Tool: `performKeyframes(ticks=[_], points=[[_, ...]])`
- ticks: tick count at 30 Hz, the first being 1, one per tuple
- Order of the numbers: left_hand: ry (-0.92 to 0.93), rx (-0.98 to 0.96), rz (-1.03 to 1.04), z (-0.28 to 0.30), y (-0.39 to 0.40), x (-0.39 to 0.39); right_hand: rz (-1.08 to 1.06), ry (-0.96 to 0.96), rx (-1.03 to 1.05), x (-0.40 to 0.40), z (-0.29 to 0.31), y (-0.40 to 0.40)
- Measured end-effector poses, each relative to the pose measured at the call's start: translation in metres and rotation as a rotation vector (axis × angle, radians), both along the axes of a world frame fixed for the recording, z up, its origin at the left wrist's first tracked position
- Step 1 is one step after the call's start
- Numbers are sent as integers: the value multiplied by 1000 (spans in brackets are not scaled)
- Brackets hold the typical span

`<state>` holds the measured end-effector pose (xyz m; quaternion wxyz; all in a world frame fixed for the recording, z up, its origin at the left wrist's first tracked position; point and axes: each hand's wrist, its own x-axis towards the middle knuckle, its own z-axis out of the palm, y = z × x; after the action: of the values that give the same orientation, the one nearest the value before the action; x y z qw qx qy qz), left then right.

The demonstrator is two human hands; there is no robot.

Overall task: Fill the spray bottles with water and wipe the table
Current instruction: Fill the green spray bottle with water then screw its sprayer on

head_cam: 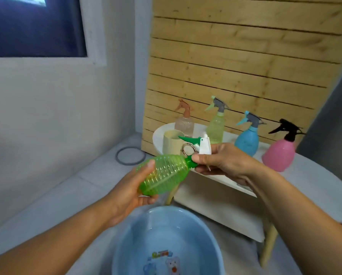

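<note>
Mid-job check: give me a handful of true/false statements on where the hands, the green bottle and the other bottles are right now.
1. The left hand holds the green bottle by its body. True.
2. The right hand rests flat on the table. False: it grips the green bottle's neck at the spray head.
3. The green bottle stands upright. False: it is tilted nearly sideways, above the blue basin.
4. Four other spray bottles stand on the table. True.
5. The pink bottle has a black spray head. True.
6. The basin sits on the table. False: it is below, in front of it.
</note>
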<state>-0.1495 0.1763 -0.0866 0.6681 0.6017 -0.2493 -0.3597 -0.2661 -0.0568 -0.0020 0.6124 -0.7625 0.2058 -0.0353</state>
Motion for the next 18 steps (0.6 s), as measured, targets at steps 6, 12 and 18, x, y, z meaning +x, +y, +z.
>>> performKeyframes(ticks=[6, 12, 18], points=[[125, 46, -192, 1, 4, 8, -63, 116, 29, -6, -9, -3], [-97, 5, -68, -7, 4, 3, -82, 186, 32, -13, -12, -5], [118, 25, -153, -7, 1, 0, -29, 29, 61, -21, -16, -9]])
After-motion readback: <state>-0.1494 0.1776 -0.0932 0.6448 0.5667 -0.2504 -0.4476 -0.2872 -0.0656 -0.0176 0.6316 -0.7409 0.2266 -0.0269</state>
